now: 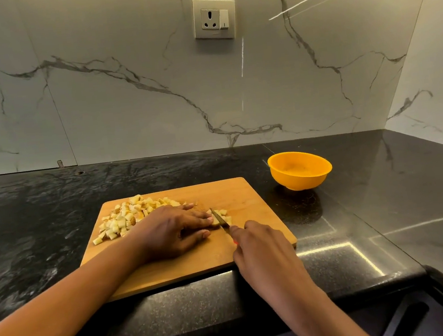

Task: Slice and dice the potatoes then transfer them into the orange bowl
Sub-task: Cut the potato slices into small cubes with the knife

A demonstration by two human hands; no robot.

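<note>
The dicing looks nearly done: the left hand [172, 228] presses the last potato piece [217, 221] flat on the cutting board [245, 192] with almost straight fingers, while the right hand [256, 244] has its fingers wrapped round the handle of the knife [219, 217], blade down in that piece. A heap of potato cubes [126, 214] sits at ten o'clock on the board, and the orange bowl [300, 170] stands off the board at two o'clock, apparently holding nothing. By my reckoning, a few more cuts finish it, and then the cubes need gathering and carrying to the bowl.
</note>
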